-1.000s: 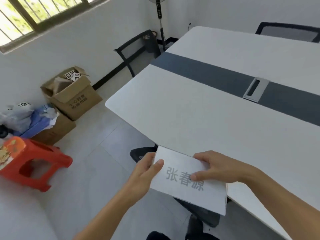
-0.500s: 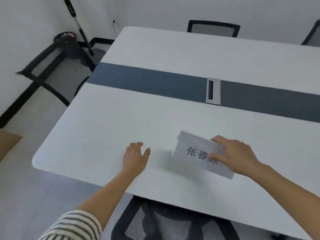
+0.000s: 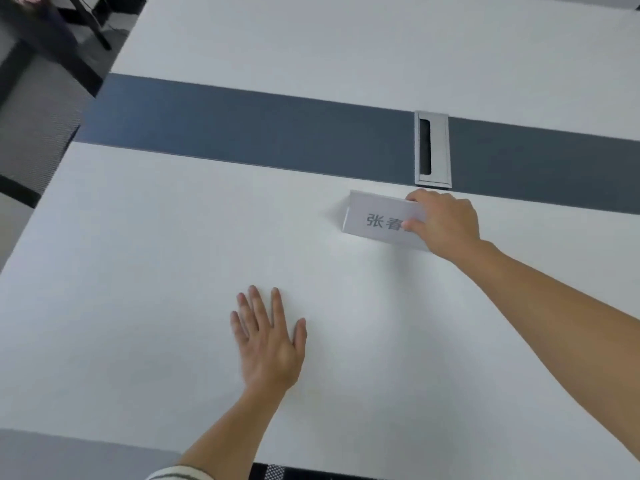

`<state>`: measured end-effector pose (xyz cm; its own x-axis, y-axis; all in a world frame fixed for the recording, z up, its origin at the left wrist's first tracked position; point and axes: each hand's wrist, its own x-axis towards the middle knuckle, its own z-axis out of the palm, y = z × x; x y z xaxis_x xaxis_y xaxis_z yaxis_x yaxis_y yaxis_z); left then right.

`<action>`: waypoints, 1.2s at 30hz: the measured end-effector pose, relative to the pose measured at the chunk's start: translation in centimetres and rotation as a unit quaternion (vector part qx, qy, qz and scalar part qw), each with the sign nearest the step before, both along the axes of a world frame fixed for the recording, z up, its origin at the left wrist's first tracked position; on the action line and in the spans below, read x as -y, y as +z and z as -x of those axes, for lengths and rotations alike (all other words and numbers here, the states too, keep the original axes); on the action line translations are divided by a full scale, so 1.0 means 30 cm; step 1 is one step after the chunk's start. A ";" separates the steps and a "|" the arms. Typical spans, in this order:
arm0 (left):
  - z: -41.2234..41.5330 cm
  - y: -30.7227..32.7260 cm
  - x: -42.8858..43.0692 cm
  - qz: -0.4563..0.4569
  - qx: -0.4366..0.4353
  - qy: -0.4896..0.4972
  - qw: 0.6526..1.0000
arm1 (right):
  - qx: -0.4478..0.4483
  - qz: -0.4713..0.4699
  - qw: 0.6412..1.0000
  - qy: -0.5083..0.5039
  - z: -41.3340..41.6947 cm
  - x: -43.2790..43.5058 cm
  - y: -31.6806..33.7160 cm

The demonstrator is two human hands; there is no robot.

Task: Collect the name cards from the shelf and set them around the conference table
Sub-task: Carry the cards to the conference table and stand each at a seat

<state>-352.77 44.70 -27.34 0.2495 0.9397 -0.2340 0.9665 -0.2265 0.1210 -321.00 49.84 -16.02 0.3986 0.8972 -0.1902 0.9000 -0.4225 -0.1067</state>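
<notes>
A folded white name card (image 3: pixel 375 218) with grey printed characters stands like a tent on the white conference table (image 3: pixel 173 237), just in front of the dark centre strip. My right hand (image 3: pixel 445 223) grips the card's right end, thumb on the front face, and hides part of the print. My left hand (image 3: pixel 268 341) lies flat on the tabletop with fingers spread, nearer to me and left of the card, holding nothing.
A dark blue-grey strip (image 3: pixel 242 129) runs across the table's middle, with a metal cable slot (image 3: pixel 432 148) just behind the card. A black mesh chair (image 3: pixel 31 109) stands off the table's left end. Another chair back (image 3: pixel 277 472) shows at the near edge.
The left hand let go of the card and came down flat on the table. The right hand carried the card forward over the table, where it now stands folded by the centre strip.
</notes>
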 end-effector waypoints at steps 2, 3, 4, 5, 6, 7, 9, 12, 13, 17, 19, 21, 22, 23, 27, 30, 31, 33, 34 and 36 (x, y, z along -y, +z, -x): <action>-0.003 -0.006 -0.001 -0.002 -0.006 0.001 1.000 | -0.012 0.005 1.000 -0.007 -0.029 -0.042 -0.021; -0.002 -0.010 -0.002 -0.001 -0.010 0.000 1.000 | -0.019 0.008 1.000 -0.008 -0.042 -0.054 -0.029; -0.002 -0.012 -0.005 -0.002 -0.014 -0.002 1.000 | -0.018 0.010 1.000 -0.005 -0.053 -0.058 -0.036; -0.002 -0.014 -0.007 -0.004 -0.017 -0.003 1.000 | -0.004 0.004 1.000 0.002 -0.055 -0.054 -0.038; -0.002 -0.015 -0.007 -0.004 -0.018 -0.003 1.000 | 0.023 -0.011 1.000 0.013 -0.048 -0.036 -0.041; -0.003 -0.015 -0.007 -0.004 -0.018 -0.004 1.000 | 0.053 -0.029 0.998 0.025 -0.030 -0.008 -0.048; -0.007 -0.012 -0.008 -0.007 -0.019 -0.004 1.000 | 0.071 -0.042 0.995 0.047 0.025 0.058 -0.067; -0.011 -0.007 -0.006 -0.007 -0.025 -0.004 1.000 | 0.047 -0.007 0.998 0.049 0.055 0.101 -0.105; -0.010 -0.006 -0.007 -0.006 -0.025 -0.003 1.000 | 0.043 -0.011 0.998 0.045 0.041 0.089 -0.111; -0.006 -0.003 -0.011 -0.007 -0.028 0.000 1.000 | 0.031 -0.021 0.999 0.036 -0.030 0.023 -0.111; -0.007 -0.003 -0.010 -0.008 -0.022 0.003 1.000 | 0.037 -0.014 0.998 0.044 -0.044 0.008 -0.115; -0.008 -0.003 -0.009 -0.008 -0.016 0.005 1.000 | 0.037 -0.014 0.998 0.050 -0.048 0.007 -0.118; -0.008 -0.002 -0.009 -0.008 -0.016 0.005 1.000 | 0.037 -0.015 0.998 0.051 -0.050 0.010 -0.120; -0.009 -0.003 -0.009 -0.009 -0.017 0.006 1.000 | 0.038 -0.014 0.998 0.051 -0.050 0.014 -0.121; -0.010 -0.008 -0.008 -0.009 -0.020 0.008 1.000 | 0.039 -0.002 0.998 0.053 -0.054 0.023 -0.117; -0.007 -0.009 -0.007 -0.009 -0.015 0.008 1.000 | 0.032 -0.011 0.997 0.063 -0.060 0.024 -0.103; -0.007 -0.010 -0.006 -0.009 -0.013 0.008 1.000 | 0.032 -0.025 0.997 0.068 -0.060 0.030 -0.095; -0.007 -0.006 -0.010 -0.008 -0.006 0.009 1.000 | 0.023 -0.064 0.995 0.079 -0.045 0.063 -0.058; -0.008 -0.003 -0.011 -0.007 -0.002 0.009 1.000 | 0.009 -0.083 0.993 0.078 -0.031 0.087 -0.037; -0.011 0.007 -0.008 0.006 0.000 0.008 1.000 | -0.065 -0.090 0.993 0.039 0.006 0.159 0.012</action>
<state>-352.45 44.94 -27.14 0.2347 0.9407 -0.2451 0.9699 -0.2098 0.1235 -321.18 45.06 -15.67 0.3100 0.9482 -0.0693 0.9028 -0.3165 -0.2911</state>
